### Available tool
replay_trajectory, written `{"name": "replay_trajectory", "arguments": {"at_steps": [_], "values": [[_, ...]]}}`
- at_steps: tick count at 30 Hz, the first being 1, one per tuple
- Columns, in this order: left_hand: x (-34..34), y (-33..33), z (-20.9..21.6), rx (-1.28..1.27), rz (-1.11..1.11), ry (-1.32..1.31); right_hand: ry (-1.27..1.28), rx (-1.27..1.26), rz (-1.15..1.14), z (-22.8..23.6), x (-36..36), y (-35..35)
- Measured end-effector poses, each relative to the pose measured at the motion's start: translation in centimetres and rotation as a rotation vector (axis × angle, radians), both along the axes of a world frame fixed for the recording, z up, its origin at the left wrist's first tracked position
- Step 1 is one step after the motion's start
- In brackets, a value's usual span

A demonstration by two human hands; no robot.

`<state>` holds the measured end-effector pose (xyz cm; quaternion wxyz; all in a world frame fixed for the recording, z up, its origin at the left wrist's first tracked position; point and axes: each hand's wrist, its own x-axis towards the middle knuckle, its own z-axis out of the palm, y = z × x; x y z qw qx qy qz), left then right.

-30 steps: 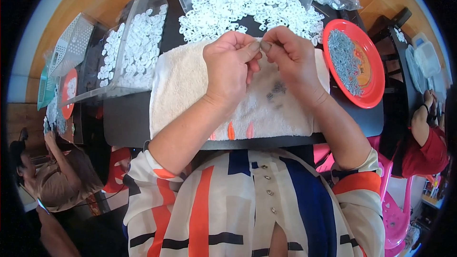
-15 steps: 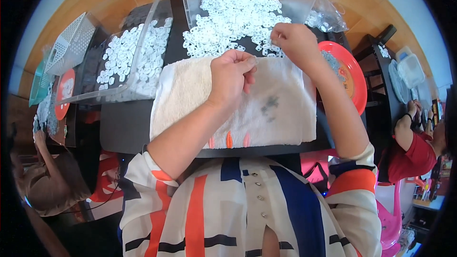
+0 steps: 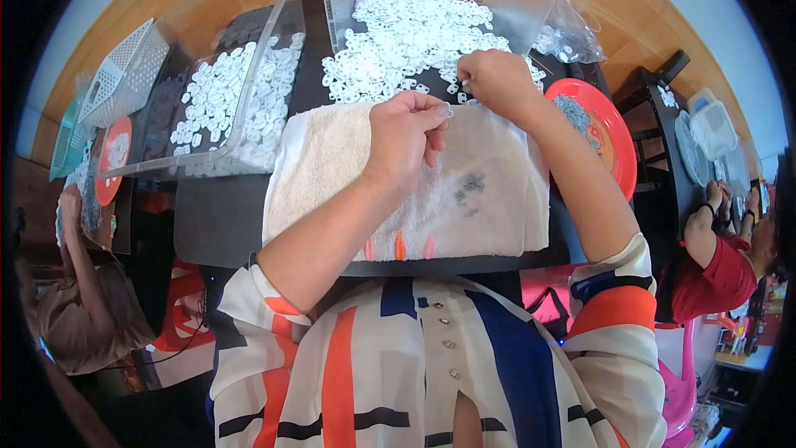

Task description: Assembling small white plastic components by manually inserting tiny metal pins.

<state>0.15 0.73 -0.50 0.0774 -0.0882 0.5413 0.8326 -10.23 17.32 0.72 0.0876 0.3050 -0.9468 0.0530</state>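
The left hand (image 3: 404,134), held above the beige towel (image 3: 319,178), pinches a small white piece (image 3: 449,110) between thumb and forefinger. The right hand (image 3: 504,85) reaches over to the near side of the pile of white pieces (image 3: 414,41), fingers bent inward; from here I can't tell whether they have caught one. That pile runs from a clear box (image 3: 532,0) onto the black table (image 3: 214,217). Past the right forearm, which partly hides it, sits a red plate (image 3: 628,149) with grey bits (image 3: 570,107) on it
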Motion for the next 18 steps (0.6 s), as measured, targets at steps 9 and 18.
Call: {"name": "replay_trajectory", "arguments": {"at_steps": [9, 18], "values": [[-0.4, -0.3, -0.1, 0.101, 0.096, 0.025, -0.019, -0.210, 0.288, 0.6, 6.6, 1.5], [-0.3, -0.5, -0.3, 0.087, 0.074, 0.020, 0.058, -0.092, -0.149, 0.7, 8.6, 1.9]]}}
